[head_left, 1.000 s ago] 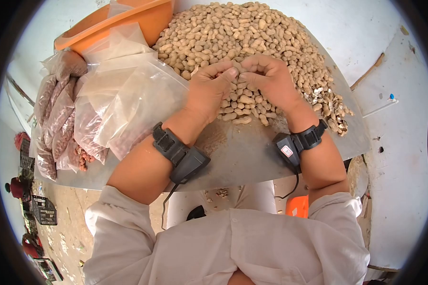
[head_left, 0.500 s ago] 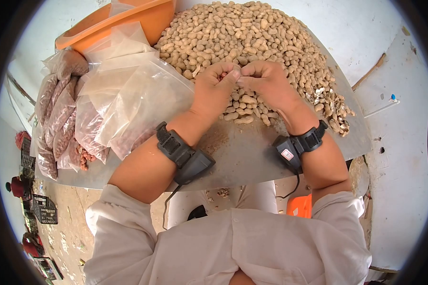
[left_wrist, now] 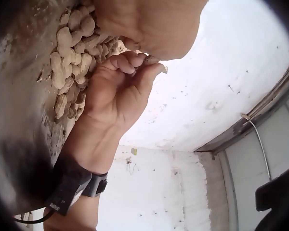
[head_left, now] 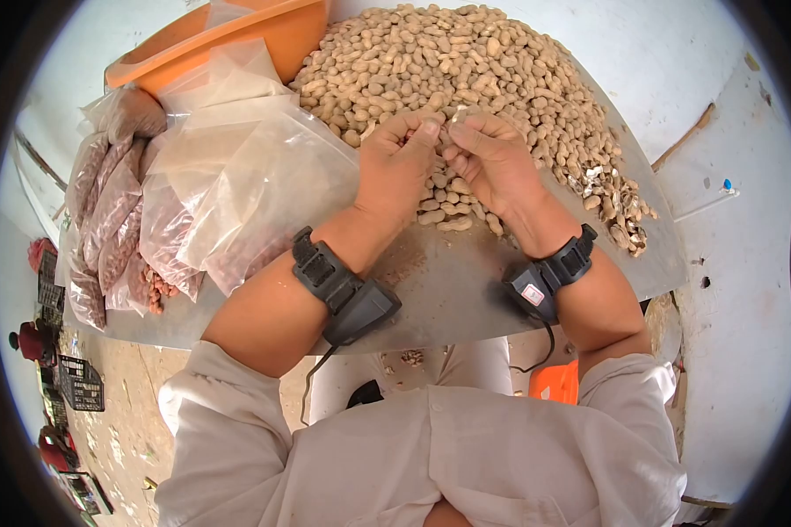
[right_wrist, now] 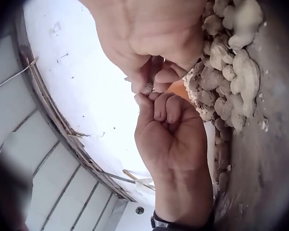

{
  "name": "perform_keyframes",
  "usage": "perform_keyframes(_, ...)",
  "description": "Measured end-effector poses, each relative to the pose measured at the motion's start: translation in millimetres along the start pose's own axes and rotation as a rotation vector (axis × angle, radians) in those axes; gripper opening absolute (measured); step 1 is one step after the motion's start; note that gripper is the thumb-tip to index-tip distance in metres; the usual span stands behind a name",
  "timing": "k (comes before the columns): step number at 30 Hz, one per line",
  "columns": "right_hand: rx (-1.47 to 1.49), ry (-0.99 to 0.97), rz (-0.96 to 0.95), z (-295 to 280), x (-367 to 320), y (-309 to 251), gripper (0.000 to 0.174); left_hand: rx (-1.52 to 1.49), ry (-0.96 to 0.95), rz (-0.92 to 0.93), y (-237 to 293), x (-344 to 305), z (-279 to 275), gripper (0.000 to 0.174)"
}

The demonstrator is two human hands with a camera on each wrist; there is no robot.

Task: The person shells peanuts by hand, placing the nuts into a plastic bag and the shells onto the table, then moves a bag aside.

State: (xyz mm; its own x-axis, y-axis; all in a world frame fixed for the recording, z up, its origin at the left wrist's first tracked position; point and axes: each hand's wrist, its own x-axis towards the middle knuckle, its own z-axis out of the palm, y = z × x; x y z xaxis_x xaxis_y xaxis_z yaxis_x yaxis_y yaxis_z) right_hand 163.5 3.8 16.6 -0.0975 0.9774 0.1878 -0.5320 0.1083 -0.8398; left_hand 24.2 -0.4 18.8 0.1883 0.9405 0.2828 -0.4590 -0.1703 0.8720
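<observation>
My left hand (head_left: 397, 162) and right hand (head_left: 499, 162) meet fingertip to fingertip over the near side of a big heap of unshelled peanuts (head_left: 448, 61). The left fingers are curled, with reddish peanut kernels (head_left: 405, 139) showing inside them. Between thumb and fingers my right hand pinches a cracked peanut shell (head_left: 460, 113), its pale inside turned up. In the right wrist view a bit of shell (right_wrist: 148, 89) shows at the right fingertips, just over the left thumb. The left palm is largely hidden by its own fingers.
Clear plastic bags (head_left: 264, 184) lie left of the heap, beside filled bags of kernels (head_left: 105, 211) and some loose kernels (head_left: 156, 290). An orange basin (head_left: 299, 39) stands behind them. Empty shells (head_left: 620, 206) are piled at the right of the metal table (head_left: 448, 303).
Both hands stay together over the heap. The right hand has turned and its fingers have drawn slightly apart from the left, bringing the pale shell piece into sight.
</observation>
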Motion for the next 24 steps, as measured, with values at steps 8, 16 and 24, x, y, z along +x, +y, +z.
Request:
perform_keyframes(8,0.223,-0.075,0.067,-0.6,-1.8,-6.2,0.009,-0.131,0.004,-0.052,0.2,0.2,-4.5,0.02)
perform_keyframes(16,0.084,-0.059,-0.03,2.2,-2.9,-6.4,0.013,-0.245,-0.038,-0.115,-2.0,2.6,-6.7,0.028)
perform_keyframes(24,-1.061,-0.184,-0.676,13.5,-11.7,-15.4,0.015,-0.598,-0.01,-0.381,-6.3,10.7,-15.5,0.024)
